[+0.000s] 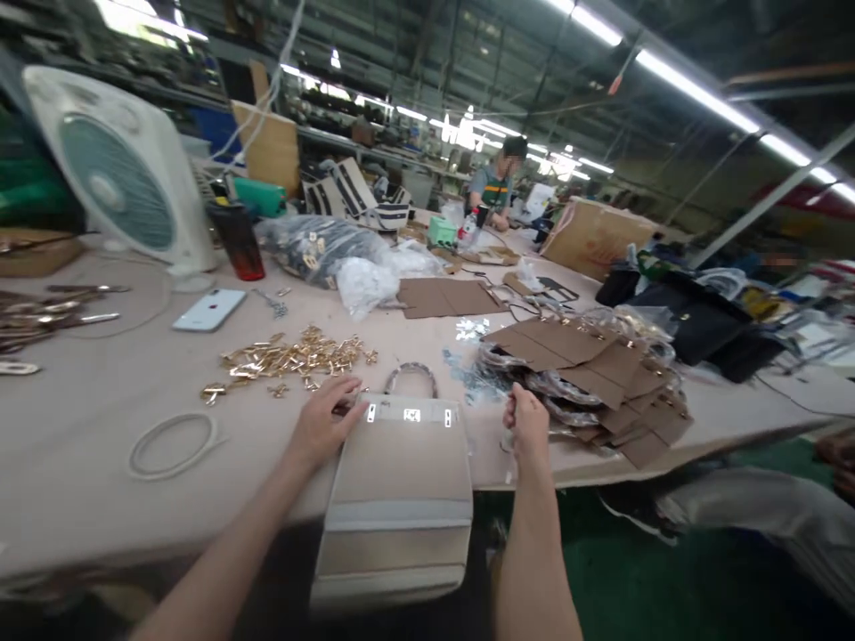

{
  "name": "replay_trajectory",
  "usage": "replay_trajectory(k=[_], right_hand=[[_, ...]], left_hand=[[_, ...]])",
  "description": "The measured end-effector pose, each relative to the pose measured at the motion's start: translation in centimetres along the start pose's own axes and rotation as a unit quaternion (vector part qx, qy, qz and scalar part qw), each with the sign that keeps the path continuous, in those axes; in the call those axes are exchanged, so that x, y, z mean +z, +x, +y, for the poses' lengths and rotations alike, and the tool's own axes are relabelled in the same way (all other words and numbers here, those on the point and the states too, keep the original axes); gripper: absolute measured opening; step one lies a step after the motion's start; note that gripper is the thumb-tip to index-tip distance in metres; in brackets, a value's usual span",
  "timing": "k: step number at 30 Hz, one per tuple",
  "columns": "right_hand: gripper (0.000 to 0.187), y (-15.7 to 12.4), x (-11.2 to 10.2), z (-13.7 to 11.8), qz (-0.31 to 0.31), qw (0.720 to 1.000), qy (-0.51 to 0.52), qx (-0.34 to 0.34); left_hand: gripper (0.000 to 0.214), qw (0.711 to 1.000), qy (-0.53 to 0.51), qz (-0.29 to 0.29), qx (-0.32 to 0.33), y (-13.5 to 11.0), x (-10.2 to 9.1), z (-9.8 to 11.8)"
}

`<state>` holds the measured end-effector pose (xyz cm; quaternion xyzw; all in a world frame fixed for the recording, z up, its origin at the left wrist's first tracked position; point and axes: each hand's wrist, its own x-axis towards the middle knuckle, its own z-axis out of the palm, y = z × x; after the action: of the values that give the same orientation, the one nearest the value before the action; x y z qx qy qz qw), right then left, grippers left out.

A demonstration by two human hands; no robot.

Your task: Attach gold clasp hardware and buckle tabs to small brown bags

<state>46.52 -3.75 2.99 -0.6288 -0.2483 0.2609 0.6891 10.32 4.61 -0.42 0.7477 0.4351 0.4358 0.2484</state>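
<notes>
A beige handbag (401,463) lies at the table's front edge, its lower part sticking out past it. Three shiny metal fittings sit along its upper band, and a wrapped handle (411,367) arches beyond. My left hand (326,418) grips the bag's upper left corner with bent fingers. To the right of the bag, apart from it, my right hand (527,423) is closed in a pinch; what it holds, if anything, is too small to make out. Gold metal fittings (294,356) are heaped beyond my left hand. Small silvery pieces (481,383) lie beyond my right hand.
Brown card-covered bag parts (594,365) are stacked at right. On the left are a coil of white tape (172,445), a phone (209,310), a dark cup (235,239) and a fan (120,178). Another person (498,187) works across the table.
</notes>
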Motion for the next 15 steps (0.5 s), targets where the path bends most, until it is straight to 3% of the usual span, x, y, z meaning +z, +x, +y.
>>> replay_trajectory(k=[4,9,12,15], right_hand=[[0.055,0.7,0.1,1.9,-0.053,0.989,-0.137,-0.006],[0.053,0.3,1.2,2.5,-0.005,0.939,-0.301,-0.165],[0.052,-0.7,1.3,1.6,0.056,0.923,-0.301,-0.231],[0.05,-3.0,1.4,0.3,0.068,0.955,-0.208,-0.201]], left_hand=[[0.037,0.995,-0.06,0.061,-0.056,-0.4,-0.5,0.4],[0.03,0.992,-0.041,0.113,-0.035,-1.2,-1.0,0.8],[0.029,0.991,-0.052,0.123,-0.028,-1.6,-1.0,0.6],[0.027,0.988,-0.071,0.131,-0.044,-2.1,-0.9,0.8]])
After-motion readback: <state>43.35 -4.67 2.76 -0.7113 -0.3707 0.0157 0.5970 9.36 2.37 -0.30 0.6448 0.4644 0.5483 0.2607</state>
